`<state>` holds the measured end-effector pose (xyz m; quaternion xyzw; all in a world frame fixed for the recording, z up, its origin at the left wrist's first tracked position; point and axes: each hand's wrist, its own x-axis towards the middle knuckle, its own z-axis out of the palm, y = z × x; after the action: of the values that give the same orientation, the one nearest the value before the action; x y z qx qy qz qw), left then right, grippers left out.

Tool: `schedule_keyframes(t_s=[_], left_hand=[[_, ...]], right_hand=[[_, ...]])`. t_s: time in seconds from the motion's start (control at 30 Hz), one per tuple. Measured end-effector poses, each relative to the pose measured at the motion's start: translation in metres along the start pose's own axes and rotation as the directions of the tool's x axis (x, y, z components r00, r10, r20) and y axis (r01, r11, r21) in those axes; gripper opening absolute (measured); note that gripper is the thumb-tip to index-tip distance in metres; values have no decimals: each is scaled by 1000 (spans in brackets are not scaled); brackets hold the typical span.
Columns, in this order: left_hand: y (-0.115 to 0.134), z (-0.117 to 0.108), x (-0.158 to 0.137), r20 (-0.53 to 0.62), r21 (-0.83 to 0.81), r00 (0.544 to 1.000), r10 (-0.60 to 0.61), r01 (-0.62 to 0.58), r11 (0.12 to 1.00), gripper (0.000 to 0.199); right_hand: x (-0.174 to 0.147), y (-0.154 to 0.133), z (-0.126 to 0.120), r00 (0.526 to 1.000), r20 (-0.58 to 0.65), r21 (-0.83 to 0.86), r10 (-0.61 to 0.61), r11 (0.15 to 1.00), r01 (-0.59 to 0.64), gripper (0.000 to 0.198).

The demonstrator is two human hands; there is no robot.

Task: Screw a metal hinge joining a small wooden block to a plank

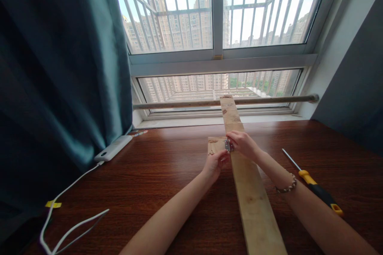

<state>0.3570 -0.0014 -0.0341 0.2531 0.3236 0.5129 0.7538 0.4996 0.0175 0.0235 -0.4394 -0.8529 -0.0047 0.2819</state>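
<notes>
A small silver metal hinge (pixel 229 145) lies across the seam between a long pale wooden plank (pixel 254 199) and a short wood piece (pixel 213 146) at its left side. My left hand (pixel 216 164) pinches the hinge from below, its fingers closed at the lower edge. From the upper right, my right hand (pixel 243 143) grips the hinge's top edge with closed fingertips and rests over the plank. The fingers partly cover the hinge, so any screws in it cannot be made out.
A yellow-and-black screwdriver (pixel 317 187) lies right of my right forearm on the brown tabletop (pixel 179 183). At left are a white power bank (pixel 113 148), its white cable (pixel 74 185) and a dark curtain (pixel 66 67). The plank's far end reaches a horizontal rail (pixel 185 104) before the window.
</notes>
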Motion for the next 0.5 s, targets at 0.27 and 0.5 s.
schedule_keyframes(t_s=[0.27, 0.5], left_hand=[[1, 1, -1, 29, 12, 998, 53, -53, 999, 28], [1, 0, -5, 52, 29, 996, 79, -80, 996, 31]], right_hand=[[-1, -15, -3, 996, 90, -222, -30, 974, 49, 11], [5, -14, 2, 987, 64, -265, 150, 956, -129, 21]])
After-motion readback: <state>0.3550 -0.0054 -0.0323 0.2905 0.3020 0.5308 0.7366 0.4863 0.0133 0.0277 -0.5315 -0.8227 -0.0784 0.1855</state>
